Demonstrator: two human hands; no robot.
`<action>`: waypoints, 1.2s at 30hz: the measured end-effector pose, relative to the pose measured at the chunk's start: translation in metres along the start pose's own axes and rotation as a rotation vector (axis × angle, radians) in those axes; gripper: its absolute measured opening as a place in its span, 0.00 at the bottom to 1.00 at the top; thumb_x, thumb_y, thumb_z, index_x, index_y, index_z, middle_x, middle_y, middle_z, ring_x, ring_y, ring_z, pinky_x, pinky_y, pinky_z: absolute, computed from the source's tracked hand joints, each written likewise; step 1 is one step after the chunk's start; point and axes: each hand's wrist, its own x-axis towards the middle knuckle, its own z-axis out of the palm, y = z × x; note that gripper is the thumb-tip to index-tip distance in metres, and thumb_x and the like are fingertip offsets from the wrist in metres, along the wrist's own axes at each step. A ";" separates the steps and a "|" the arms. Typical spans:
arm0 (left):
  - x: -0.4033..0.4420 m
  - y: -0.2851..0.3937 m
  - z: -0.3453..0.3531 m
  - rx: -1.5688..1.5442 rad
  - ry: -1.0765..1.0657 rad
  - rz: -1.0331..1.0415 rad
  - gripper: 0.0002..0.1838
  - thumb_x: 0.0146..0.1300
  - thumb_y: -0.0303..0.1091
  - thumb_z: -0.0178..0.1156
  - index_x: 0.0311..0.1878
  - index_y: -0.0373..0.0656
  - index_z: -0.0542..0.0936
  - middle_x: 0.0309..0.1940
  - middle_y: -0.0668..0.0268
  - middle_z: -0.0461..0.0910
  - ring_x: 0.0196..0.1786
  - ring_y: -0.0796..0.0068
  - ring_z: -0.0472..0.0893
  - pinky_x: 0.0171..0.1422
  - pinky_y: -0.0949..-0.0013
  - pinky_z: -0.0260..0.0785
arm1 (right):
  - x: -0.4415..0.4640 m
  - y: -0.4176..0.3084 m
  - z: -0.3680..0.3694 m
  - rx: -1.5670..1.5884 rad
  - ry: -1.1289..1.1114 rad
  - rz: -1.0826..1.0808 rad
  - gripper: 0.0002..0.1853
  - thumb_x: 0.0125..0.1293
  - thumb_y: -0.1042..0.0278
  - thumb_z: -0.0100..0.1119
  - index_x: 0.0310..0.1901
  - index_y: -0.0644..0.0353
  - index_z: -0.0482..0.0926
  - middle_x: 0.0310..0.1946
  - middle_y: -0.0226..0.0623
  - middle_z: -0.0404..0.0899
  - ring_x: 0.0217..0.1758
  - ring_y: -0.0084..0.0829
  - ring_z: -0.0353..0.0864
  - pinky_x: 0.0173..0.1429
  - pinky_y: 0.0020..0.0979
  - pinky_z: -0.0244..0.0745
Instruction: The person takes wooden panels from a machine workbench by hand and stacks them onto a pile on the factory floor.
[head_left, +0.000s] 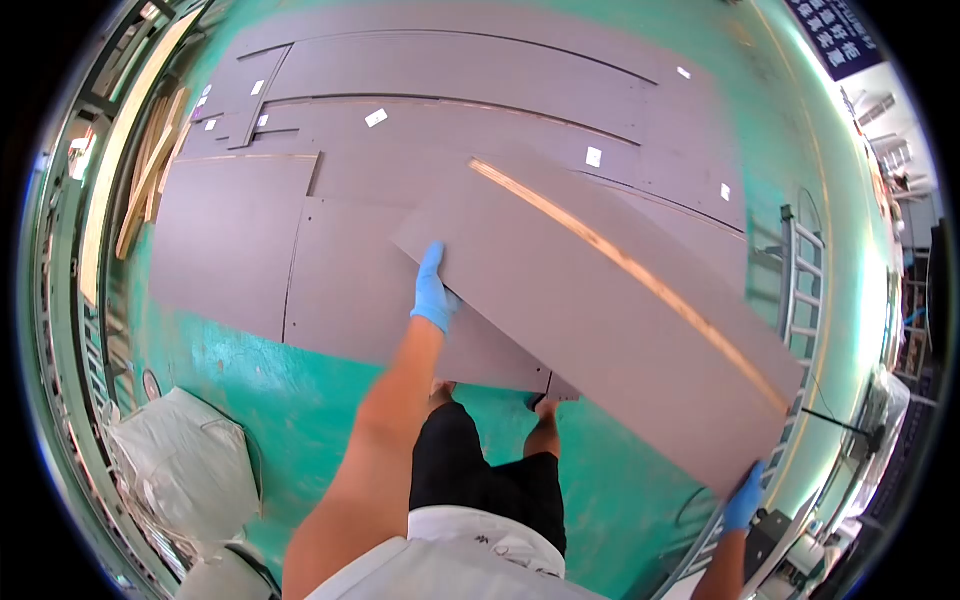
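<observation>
A long grey-brown board (590, 340) slants across the view from upper left to lower right, with a pale bare-wood strip running along its length. My left hand (432, 292), in a blue glove, grips its near long edge toward the left end; the fingers under the board are hidden. At the lower right corner, my right hand (743, 500), also blue-gloved, is closed on the board's end. Beneath and behind the board lie several flat panels (225, 235) of the same colour, some overlapping, a few with small white labels (376, 118).
The floor is green. A metal ladder (802, 280) lies at the right. Wooden strips (150, 180) sit beside a metal frame at the left. A white wrapped bundle (185, 460) stands at lower left. A dark banner (835, 35) shows at upper right.
</observation>
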 end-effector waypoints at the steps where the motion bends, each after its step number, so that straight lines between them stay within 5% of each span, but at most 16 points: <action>1: 0.019 -0.002 -0.003 -0.002 0.012 0.021 0.31 0.64 0.47 0.62 0.67 0.45 0.69 0.63 0.60 0.74 0.65 0.57 0.73 0.69 0.49 0.67 | 0.034 -0.017 0.038 -0.014 -0.041 -0.019 0.36 0.70 0.37 0.54 0.50 0.73 0.82 0.41 0.35 0.81 0.39 0.27 0.76 0.46 0.29 0.74; 4: 0.082 -0.007 -0.015 -0.057 0.108 0.102 0.31 0.65 0.48 0.63 0.67 0.44 0.69 0.63 0.59 0.74 0.65 0.58 0.73 0.69 0.49 0.67 | 0.147 -0.047 0.162 0.079 -0.139 -0.206 0.33 0.69 0.39 0.57 0.47 0.71 0.83 0.33 0.27 0.76 0.32 0.21 0.69 0.37 0.26 0.68; 6: 0.128 -0.018 -0.032 -0.027 0.091 0.155 0.29 0.66 0.46 0.63 0.66 0.44 0.69 0.63 0.59 0.75 0.65 0.60 0.74 0.70 0.49 0.66 | 0.196 -0.052 0.227 0.067 -0.223 -0.244 0.33 0.69 0.39 0.57 0.48 0.71 0.82 0.35 0.28 0.77 0.35 0.21 0.70 0.40 0.26 0.69; 9: 0.176 -0.021 -0.038 -0.032 0.116 0.241 0.26 0.67 0.41 0.64 0.64 0.44 0.71 0.61 0.61 0.76 0.63 0.62 0.75 0.70 0.49 0.66 | 0.257 -0.069 0.309 -0.026 -0.411 -0.133 0.36 0.71 0.41 0.55 0.59 0.73 0.76 0.51 0.36 0.79 0.51 0.25 0.75 0.58 0.27 0.71; 13: 0.217 -0.007 -0.045 0.015 0.259 0.262 0.23 0.67 0.41 0.64 0.62 0.45 0.72 0.58 0.63 0.77 0.61 0.63 0.76 0.70 0.49 0.66 | 0.350 -0.032 0.410 0.075 -0.511 -0.253 0.37 0.71 0.42 0.55 0.64 0.73 0.71 0.61 0.38 0.74 0.60 0.26 0.72 0.66 0.26 0.65; 15: 0.211 0.001 -0.040 0.151 0.182 0.256 0.22 0.67 0.42 0.64 0.60 0.45 0.73 0.55 0.64 0.78 0.60 0.64 0.76 0.69 0.51 0.69 | 0.366 -0.023 0.439 0.055 -0.542 -0.270 0.37 0.71 0.42 0.55 0.65 0.72 0.71 0.62 0.37 0.73 0.61 0.25 0.71 0.67 0.26 0.64; 21: 0.208 0.019 -0.014 0.783 0.569 0.214 0.25 0.69 0.45 0.58 0.57 0.33 0.70 0.48 0.52 0.80 0.54 0.56 0.81 0.60 0.54 0.77 | 0.387 -0.024 0.529 -0.058 -0.665 -0.484 0.31 0.77 0.50 0.45 0.71 0.65 0.65 0.64 0.35 0.71 0.63 0.26 0.69 0.70 0.27 0.61; 23: 0.225 0.026 -0.021 1.448 1.067 0.559 0.30 0.66 0.50 0.57 0.60 0.32 0.68 0.55 0.49 0.75 0.62 0.47 0.74 0.67 0.47 0.69 | 0.374 -0.040 0.552 -0.001 -0.725 -0.312 0.36 0.76 0.45 0.46 0.72 0.68 0.60 0.73 0.38 0.62 0.74 0.28 0.60 0.76 0.28 0.51; 24: 0.225 0.028 -0.020 1.450 1.081 0.555 0.30 0.66 0.50 0.57 0.60 0.32 0.68 0.55 0.49 0.75 0.62 0.47 0.74 0.67 0.47 0.69 | 0.365 -0.046 0.562 -0.004 -0.737 -0.307 0.36 0.76 0.45 0.46 0.72 0.68 0.60 0.73 0.38 0.62 0.74 0.28 0.60 0.76 0.28 0.51; 26: 0.232 0.033 -0.017 1.824 0.912 0.650 0.38 0.64 0.55 0.54 0.69 0.37 0.63 0.73 0.45 0.57 0.75 0.34 0.53 0.72 0.40 0.58 | 0.346 -0.056 0.580 0.195 -0.765 -0.279 0.31 0.77 0.51 0.45 0.73 0.65 0.61 0.71 0.37 0.65 0.72 0.29 0.64 0.75 0.27 0.55; 27: 0.236 0.029 -0.012 1.830 0.913 0.646 0.38 0.64 0.55 0.54 0.69 0.37 0.63 0.73 0.45 0.57 0.75 0.34 0.53 0.72 0.40 0.58 | 0.338 -0.063 0.586 0.194 -0.767 -0.272 0.31 0.77 0.51 0.45 0.73 0.65 0.61 0.71 0.37 0.65 0.72 0.29 0.64 0.75 0.27 0.55; 29: 0.244 0.021 -0.012 1.666 0.933 0.590 0.46 0.63 0.62 0.48 0.78 0.44 0.52 0.79 0.48 0.35 0.78 0.30 0.31 0.78 0.39 0.45 | 0.323 -0.072 0.601 0.222 -0.809 -0.208 0.35 0.76 0.48 0.49 0.72 0.68 0.61 0.72 0.39 0.63 0.73 0.30 0.63 0.76 0.27 0.54; 32: 0.251 0.038 -0.015 1.607 0.895 0.596 0.52 0.61 0.68 0.46 0.80 0.46 0.42 0.80 0.50 0.29 0.78 0.32 0.26 0.77 0.32 0.37 | 0.301 -0.076 0.617 0.318 -0.856 -0.133 0.38 0.73 0.44 0.52 0.72 0.71 0.61 0.72 0.40 0.63 0.73 0.29 0.63 0.76 0.28 0.55; 36: 0.253 0.051 -0.021 1.653 0.946 0.589 0.50 0.62 0.64 0.46 0.80 0.45 0.43 0.80 0.50 0.29 0.78 0.32 0.26 0.78 0.35 0.40 | 0.287 -0.071 0.632 0.249 -0.818 -0.083 0.39 0.73 0.44 0.52 0.72 0.70 0.60 0.71 0.38 0.63 0.72 0.29 0.63 0.75 0.28 0.56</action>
